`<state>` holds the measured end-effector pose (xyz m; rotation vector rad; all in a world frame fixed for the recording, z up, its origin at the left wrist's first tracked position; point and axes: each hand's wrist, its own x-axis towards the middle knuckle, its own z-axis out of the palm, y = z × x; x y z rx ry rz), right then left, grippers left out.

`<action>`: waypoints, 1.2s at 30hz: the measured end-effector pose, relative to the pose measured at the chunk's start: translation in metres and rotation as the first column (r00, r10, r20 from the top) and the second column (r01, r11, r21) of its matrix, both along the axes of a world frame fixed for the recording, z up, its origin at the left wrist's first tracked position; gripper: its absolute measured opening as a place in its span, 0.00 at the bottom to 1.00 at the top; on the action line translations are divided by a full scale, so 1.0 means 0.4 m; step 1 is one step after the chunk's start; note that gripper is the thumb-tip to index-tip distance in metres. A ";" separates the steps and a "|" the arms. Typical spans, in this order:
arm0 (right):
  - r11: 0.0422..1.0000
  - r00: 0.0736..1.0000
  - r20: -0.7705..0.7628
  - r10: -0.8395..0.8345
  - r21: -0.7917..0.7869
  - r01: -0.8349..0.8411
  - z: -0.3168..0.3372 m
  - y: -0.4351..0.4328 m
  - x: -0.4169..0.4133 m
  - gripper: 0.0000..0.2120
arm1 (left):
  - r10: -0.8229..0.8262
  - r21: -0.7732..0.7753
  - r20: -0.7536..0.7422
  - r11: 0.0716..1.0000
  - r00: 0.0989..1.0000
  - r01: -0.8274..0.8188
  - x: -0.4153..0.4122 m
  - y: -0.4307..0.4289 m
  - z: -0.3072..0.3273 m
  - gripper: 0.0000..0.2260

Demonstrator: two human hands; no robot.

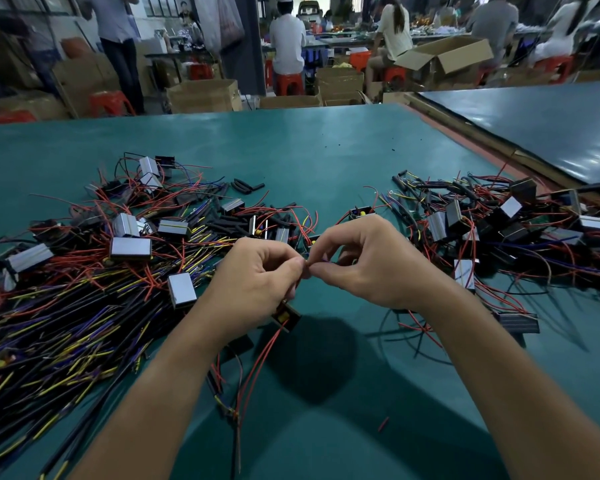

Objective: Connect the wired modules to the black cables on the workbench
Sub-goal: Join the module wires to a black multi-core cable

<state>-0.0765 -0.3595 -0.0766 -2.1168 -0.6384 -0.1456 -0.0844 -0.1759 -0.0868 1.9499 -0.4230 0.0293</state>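
My left hand (257,275) and my right hand (371,261) meet fingertip to fingertip above the green workbench (309,161), both pinching thin wire ends between them. A small black module with a yellow core (285,316) hangs under my left hand, and its red wire (257,362) trails down toward me. A black cable (238,441) lies below it on the mat. The joint itself is hidden by my fingertips.
A large pile of black cables with yellow, purple and red ends and silver-faced modules (84,289) covers the left. Another heap of wired modules (499,230) lies right. Short black sleeves (248,186) lie behind. People sit among cardboard boxes beyond the bench.
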 end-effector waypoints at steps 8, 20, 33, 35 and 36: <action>0.998 0.994 0.096 -0.048 -0.023 0.050 -0.004 0.008 -0.003 0.10 | 0.034 -0.122 -0.176 0.991 0.984 -0.057 0.003 -0.002 0.004 0.12; 1.000 0.999 0.027 -0.019 0.011 0.019 -0.008 0.004 0.004 0.08 | 0.081 0.086 0.321 0.990 0.944 -0.115 -0.001 0.000 -0.012 0.02; 0.997 0.996 -0.057 0.068 0.041 -0.066 -0.018 0.006 0.004 0.08 | -0.003 0.167 0.248 0.985 0.969 -0.040 0.003 0.009 -0.007 0.03; 0.995 0.994 -0.080 0.077 0.075 -0.071 -0.017 0.009 0.001 0.09 | -0.020 0.148 0.218 0.989 0.976 -0.013 0.005 0.015 -0.005 0.03; 0.995 0.993 -0.086 0.075 0.079 -0.068 -0.016 0.009 0.000 0.10 | -0.028 0.134 0.207 0.991 0.978 0.000 0.006 0.018 -0.005 0.03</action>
